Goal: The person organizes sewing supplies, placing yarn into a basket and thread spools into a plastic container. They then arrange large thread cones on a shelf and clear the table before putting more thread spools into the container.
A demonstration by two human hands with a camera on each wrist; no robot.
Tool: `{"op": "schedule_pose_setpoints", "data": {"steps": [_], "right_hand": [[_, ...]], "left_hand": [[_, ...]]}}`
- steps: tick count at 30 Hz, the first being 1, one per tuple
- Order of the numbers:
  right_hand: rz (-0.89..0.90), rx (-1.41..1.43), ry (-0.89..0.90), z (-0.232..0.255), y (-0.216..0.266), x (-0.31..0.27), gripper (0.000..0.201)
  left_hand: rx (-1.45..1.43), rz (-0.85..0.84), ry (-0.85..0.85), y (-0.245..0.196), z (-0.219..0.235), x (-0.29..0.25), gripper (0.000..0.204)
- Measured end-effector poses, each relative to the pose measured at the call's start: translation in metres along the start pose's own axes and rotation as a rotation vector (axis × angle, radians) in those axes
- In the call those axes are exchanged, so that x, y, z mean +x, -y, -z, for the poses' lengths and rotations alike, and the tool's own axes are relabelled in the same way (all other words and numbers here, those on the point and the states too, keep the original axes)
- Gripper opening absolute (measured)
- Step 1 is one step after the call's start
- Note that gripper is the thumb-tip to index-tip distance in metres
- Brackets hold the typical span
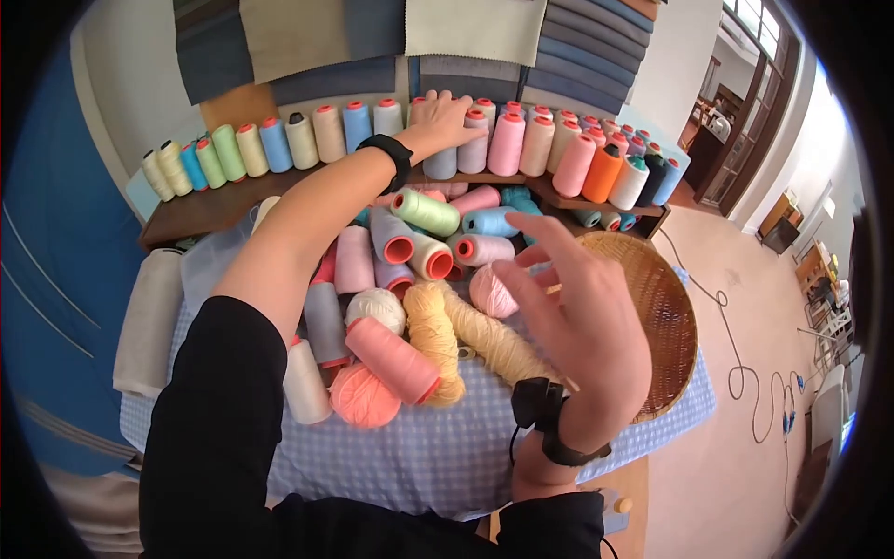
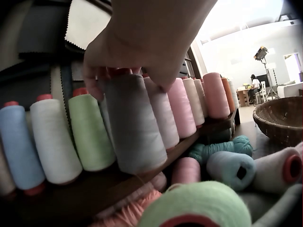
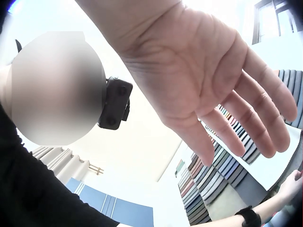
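My left hand (image 1: 441,119) reaches to the wooden shelf and grips the top of a grey thread cone (image 2: 132,123) from above. The cone stands upright in the row, between a light green cone (image 2: 91,132) and a pale lilac cone (image 2: 162,113). My right hand (image 1: 587,312) hangs in the air above the right side of the yarn pile, its fingers loosely extended and holding nothing, as the palm (image 3: 184,71) shows in the right wrist view. Below lie a pink yarn ball (image 1: 492,291), a yellow skein (image 1: 433,345) and a salmon cone (image 1: 393,360).
Upright thread cones line the wooden shelf (image 1: 200,216) on both sides of my left hand. A woven basket (image 1: 684,345) stands at the right on the checked cloth (image 1: 372,466). Fabric swatches (image 1: 475,28) hang behind. A rolled grey cloth (image 1: 149,321) lies at the left.
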State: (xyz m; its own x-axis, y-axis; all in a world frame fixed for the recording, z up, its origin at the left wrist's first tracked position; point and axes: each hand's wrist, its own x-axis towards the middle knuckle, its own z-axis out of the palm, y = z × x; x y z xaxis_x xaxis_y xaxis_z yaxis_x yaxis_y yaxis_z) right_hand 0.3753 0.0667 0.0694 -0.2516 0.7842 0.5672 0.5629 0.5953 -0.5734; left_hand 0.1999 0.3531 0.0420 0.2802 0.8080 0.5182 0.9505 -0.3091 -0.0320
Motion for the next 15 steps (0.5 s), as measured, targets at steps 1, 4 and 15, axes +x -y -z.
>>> {"op": "schedule_pose_setpoints", "data": {"steps": [1,4,15], "right_hand": [[0.001,0.030,0.003,0.000,-0.003,0.001,0.031],[0.012,-0.006,0.023,0.000,-0.007,0.005,0.031],[-0.028,-0.077,0.045,-0.015,-0.017,0.017,0.042]], "left_hand": [[-0.032,-0.018,-0.037,0.004,-0.005,-0.001,0.056],[-0.078,-0.058,-0.080,0.009,-0.003,-0.011,0.059],[-0.728,0.144,0.520,-0.003,0.101,-0.102,0.052]]}}
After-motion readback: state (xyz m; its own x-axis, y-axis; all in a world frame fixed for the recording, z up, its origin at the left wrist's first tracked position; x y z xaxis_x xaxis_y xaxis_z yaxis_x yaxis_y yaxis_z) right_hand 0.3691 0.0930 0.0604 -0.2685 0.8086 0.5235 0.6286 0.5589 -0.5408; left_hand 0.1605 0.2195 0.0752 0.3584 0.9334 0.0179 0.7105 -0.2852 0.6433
